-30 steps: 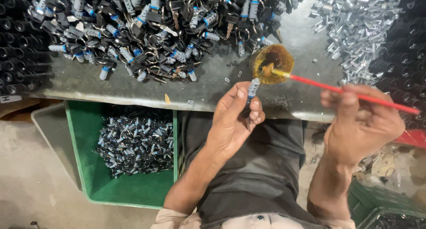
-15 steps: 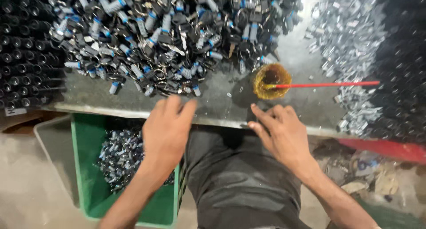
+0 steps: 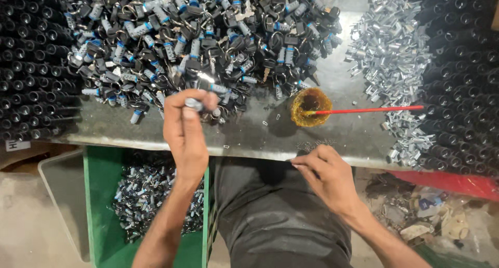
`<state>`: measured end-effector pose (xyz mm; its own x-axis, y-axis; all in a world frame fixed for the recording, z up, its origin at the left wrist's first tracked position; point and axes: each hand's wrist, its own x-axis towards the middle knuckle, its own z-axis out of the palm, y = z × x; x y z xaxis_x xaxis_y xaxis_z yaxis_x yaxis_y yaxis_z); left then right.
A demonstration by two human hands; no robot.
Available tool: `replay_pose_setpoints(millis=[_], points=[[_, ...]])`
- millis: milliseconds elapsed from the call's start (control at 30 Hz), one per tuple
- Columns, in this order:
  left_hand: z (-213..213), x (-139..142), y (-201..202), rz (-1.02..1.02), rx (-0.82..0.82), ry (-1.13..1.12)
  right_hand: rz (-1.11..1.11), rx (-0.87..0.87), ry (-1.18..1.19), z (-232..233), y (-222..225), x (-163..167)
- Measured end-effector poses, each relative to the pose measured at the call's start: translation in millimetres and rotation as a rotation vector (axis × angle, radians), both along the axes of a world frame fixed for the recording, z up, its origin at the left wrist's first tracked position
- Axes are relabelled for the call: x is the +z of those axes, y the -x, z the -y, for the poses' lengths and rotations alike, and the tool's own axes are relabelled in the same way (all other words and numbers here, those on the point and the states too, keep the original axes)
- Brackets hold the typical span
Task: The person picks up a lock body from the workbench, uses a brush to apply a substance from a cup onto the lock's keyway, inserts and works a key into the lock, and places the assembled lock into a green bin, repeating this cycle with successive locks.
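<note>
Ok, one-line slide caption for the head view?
Left hand lifts a small lock cylinder from the pile; right hand rests at the bench edge.

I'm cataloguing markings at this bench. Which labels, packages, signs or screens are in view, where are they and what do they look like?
Label: small white rectangular tag with a dark mark, left edge of the metal table, below the black tubes.
Packages: crumpled wrappers, pale and mixed colours, on the floor at right.
No signs or screens visible.

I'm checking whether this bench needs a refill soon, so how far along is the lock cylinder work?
Done: the green bin below the bench already holds a layer of cylinders. In hand: the left hand lifts one cylinder from the pile's edge; the right hand rests on the bench edge, away from the red brush lying in the grease cup. Left: a big pile of keyed cylinders covers the bench.
</note>
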<state>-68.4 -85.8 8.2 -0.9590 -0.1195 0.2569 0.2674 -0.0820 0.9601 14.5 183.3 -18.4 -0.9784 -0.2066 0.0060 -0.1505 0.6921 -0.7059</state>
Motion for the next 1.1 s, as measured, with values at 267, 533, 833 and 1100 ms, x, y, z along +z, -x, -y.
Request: replay_pose_setpoints(millis=[267, 533, 833, 1100], points=[[-17.5, 13.6, 17.9, 0.127, -0.026, -0.207, 0.059, -0.254, 0.283, 14.5, -0.9, 9.5], [-55.9, -0.8, -58.5, 0.548, -0.478, 0.137, 0.091, -0.314, 0.487, 13.9, -5.3, 4.9], [-57.2, -52.4, -69.7, 0.681, -0.549, -0.146, 0.251, -0.209, 0.458, 10.4, 2.3, 0.9], [-63.8, -30.7, -56.0, 0.523, -0.496, 0.308, 0.036, -0.207, 0.258, 18.5, 6.0, 4.4]])
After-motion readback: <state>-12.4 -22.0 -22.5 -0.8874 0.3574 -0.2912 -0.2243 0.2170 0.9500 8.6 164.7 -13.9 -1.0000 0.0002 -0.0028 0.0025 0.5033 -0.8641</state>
